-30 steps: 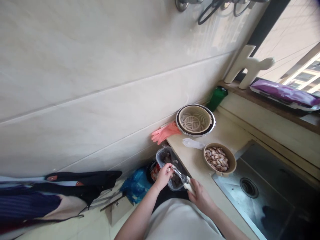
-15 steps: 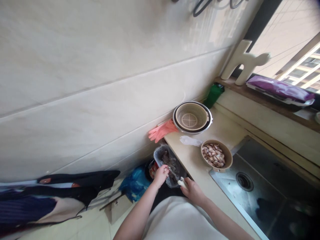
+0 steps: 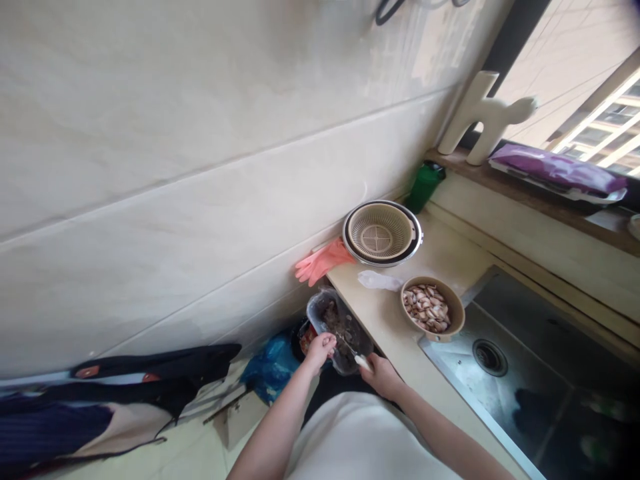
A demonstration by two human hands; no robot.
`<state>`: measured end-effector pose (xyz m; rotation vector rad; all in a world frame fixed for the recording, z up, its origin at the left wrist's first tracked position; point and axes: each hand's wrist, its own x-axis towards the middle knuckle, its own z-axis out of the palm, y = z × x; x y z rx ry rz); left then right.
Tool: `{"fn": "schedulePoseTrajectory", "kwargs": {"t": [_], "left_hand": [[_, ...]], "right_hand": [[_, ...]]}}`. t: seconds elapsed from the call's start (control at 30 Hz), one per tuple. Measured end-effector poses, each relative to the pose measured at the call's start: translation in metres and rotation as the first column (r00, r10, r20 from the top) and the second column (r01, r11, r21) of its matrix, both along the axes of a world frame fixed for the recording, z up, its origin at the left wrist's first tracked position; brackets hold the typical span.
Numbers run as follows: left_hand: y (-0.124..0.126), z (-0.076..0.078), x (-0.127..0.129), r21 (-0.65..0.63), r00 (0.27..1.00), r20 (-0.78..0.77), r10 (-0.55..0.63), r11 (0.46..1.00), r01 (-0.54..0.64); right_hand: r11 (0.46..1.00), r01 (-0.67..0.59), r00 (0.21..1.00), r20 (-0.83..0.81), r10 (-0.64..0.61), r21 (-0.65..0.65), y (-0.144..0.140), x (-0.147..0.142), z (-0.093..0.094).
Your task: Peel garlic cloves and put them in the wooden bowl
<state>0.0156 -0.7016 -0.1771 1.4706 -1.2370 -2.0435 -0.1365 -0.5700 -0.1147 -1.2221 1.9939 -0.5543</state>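
My right hand [image 3: 384, 377] is closed round the white handle of a tool [image 3: 364, 363] with a thin metal blade; its exact kind is unclear. The blade points toward my left hand [image 3: 320, 349], whose fingers are pinched together on something too small to make out. Both hands are over a bin [image 3: 314, 308] lined with a clear bag, with brownish scraps inside. To the right, a tan bowl [image 3: 458, 312] of pinkish-white pieces [image 3: 427, 308], looking like garlic cloves, stands on the counter by the sink.
A beige strainer [image 3: 379, 231] sits in a metal-rimmed bowl near the wall, with pink rubber gloves [image 3: 323, 262] and a pale plastic piece [image 3: 379, 280] close by. The steel sink [image 3: 530, 347] lies at right. A blue bag [image 3: 273, 363] is on the floor beside the bin.
The blade and my left fingertips have shifted slightly relative to each other. My right hand keeps its hold on the white handle. The view has tilted a little.
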Motion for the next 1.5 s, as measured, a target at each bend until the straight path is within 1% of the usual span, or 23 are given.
{"fn": "schedulePoseTrajectory", "kwargs": {"t": [0.07, 0.17, 0.23, 0.3, 0.4, 0.47, 0.5, 0.53, 0.6, 0.63, 0.73, 0.8, 0.87, 0.9, 0.97, 1.07, 1.13, 1.2, 1.23, 1.3, 1.37, 1.4, 1.5], "left_hand": [[0.000, 0.009, 0.003, -0.002, 0.999, -0.039, -0.021, 1.000, 0.021], [-0.001, 0.028, 0.002, -0.001, 0.990, -0.130, -0.056, 0.998, 0.056], [-0.002, 0.043, -0.003, 0.028, 0.978, -0.203, -0.052, 0.998, 0.059], [-0.003, 0.057, -0.012, 0.075, 0.957, -0.286, -0.042, 0.995, 0.066], [-0.002, 0.076, -0.027, 0.139, 0.915, -0.400, -0.049, 0.984, 0.113], [0.001, 0.087, -0.038, 0.157, 0.903, -0.424, -0.071, 0.976, 0.150], [0.003, 0.093, -0.043, 0.156, 0.903, -0.419, -0.097, 0.972, 0.176], [0.005, 0.098, -0.048, 0.146, 0.903, -0.409, -0.131, 0.967, 0.207], [0.012, 0.107, -0.056, 0.127, 0.894, -0.390, -0.220, 0.949, 0.289], [0.015, 0.111, -0.059, 0.121, 0.883, -0.388, -0.264, 0.935, 0.333], [0.021, 0.123, -0.067, 0.124, 0.842, -0.428, -0.328, 0.902, 0.414], [0.020, 0.130, -0.070, 0.140, 0.828, -0.460, -0.322, 0.894, 0.425], [0.018, 0.135, -0.072, 0.170, 0.826, -0.480, -0.296, 0.892, 0.419], [0.016, 0.138, -0.073, 0.193, 0.827, -0.492, -0.273, 0.892, 0.409], [0.013, 0.142, -0.075, 0.250, 0.825, -0.532, -0.193, 0.894, 0.371], [0.009, 0.146, -0.075, 0.322, 0.794, -0.606, -0.042, 0.900, 0.294], [0.008, 0.146, -0.072, 0.329, 0.770, -0.638, 0.021, 0.911, 0.247], [0.007, 0.146, -0.069, 0.318, 0.752, -0.657, 0.054, 0.924, 0.211], [0.007, 0.145, -0.068, 0.311, 0.744, -0.665, 0.066, 0.930, 0.196], [0.007, 0.144, -0.065, 0.306, 0.730, -0.678, 0.087, 0.936, 0.173], [0.008, 0.143, -0.062, 0.309, 0.726, -0.680, 0.103, 0.938, 0.156], [0.009, 0.143, -0.060, 0.309, 0.728, -0.677, 0.109, 0.939, 0.148], [0.011, 0.141, -0.054, 0.274, 0.744, -0.660, 0.105, 0.956, 0.108]], "right_hand": [[0.999, 0.004, 1.000, -0.026, -0.006, -0.044, 0.012, -0.006, 0.014], [0.990, 0.001, 0.974, -0.225, -0.033, -0.143, 0.046, -0.029, 0.029], [0.986, 0.018, 0.908, -0.410, -0.086, -0.166, 0.074, -0.053, 0.029], [0.988, 0.051, 0.827, -0.548, -0.122, -0.142, 0.099, -0.076, 0.021], [0.986, 0.076, 0.750, -0.643, -0.154, -0.147, 0.114, -0.097, 0.013], [0.974, 0.089, 0.749, -0.631, -0.204, -0.210, 0.104, -0.094, 0.018], [0.965, 0.091, 0.781, -0.584, -0.221, -0.244, 0.093, -0.088, 0.024], [0.957, 0.085, 0.833, -0.507, -0.222, -0.278, 0.079, -0.080, 0.033], [0.946, 0.064, 0.960, -0.241, -0.146, -0.319, 0.047, -0.061, 0.054], [0.939, 0.052, 0.989, -0.114, -0.096, -0.340, 0.032, -0.053, 0.064], [0.925, 0.029, 0.992, 0.126, 0.021, -0.378, -0.003, -0.037, 0.088], [0.918, 0.060, 0.967, 0.252, 0.044, -0.391, -0.011, -0.037, 0.092], [0.915, 0.129, 0.941, 0.339, 0.009, -0.382, -0.011, -0.047, 0.089], [0.910, 0.173, 0.938, 0.346, -0.036, -0.376, -0.009, -0.054, 0.086], [0.886, 0.265, 0.946, 0.279, -0.164, -0.380, -0.005, -0.076, 0.081], [0.849, 0.366, 0.926, 0.053, -0.375, -0.381, 0.001, -0.111, 0.082], [0.857, 0.366, 0.900, -0.095, -0.425, -0.362, 0.001, -0.122, 0.088], [0.879, 0.316, 0.919, -0.115, -0.377, -0.357, -0.004, -0.114, 0.094], [0.887, 0.285, 0.942, -0.064, -0.329, -0.365, -0.008, -0.104, 0.095], [0.895, 0.238, 0.971, 0.106, -0.214, -0.378, -0.019, -0.075, 0.094], [0.901, 0.217, 0.959, 0.253, -0.125, -0.377, -0.031, -0.044, 0.090], [0.903, 0.211, 0.951, 0.293, -0.101, -0.374, -0.037, -0.032, 0.089], [0.913, 0.172, 0.954, 0.295, -0.060, -0.371, -0.050, -0.013, 0.087]]}}
